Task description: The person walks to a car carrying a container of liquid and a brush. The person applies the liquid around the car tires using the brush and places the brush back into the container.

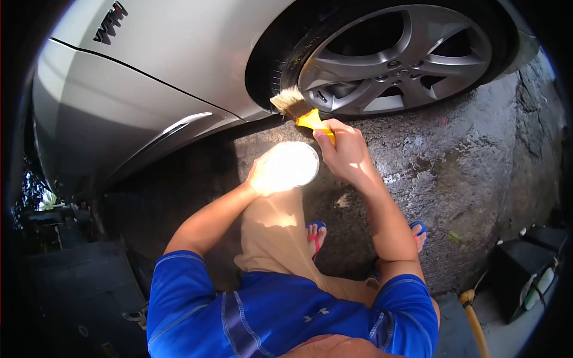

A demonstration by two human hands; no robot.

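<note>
My right hand (346, 149) is closed around the yellow handle of a paintbrush (307, 116). The brush's pale, splayed bristles point up and left, in front of the lower edge of the tire (279, 74); whether they touch the rubber I cannot tell. A silver spoked wheel (400, 71) fills the tire. Lower and to the left, my left hand (260, 174) grips a round white container (293, 164). Strong sunlight washes the container out, so its contents cannot be made out. The brush head is apart from the container, above its rim.
The silver car body (149, 65) extends left of the wheel, close above my hands. Wet, rough concrete (418, 155) lies below. My feet in flip-flops (316, 235) stand there. At lower right are a black box (522, 268) and a yellow hose (474, 322); dark clutter (77, 286) sits at lower left.
</note>
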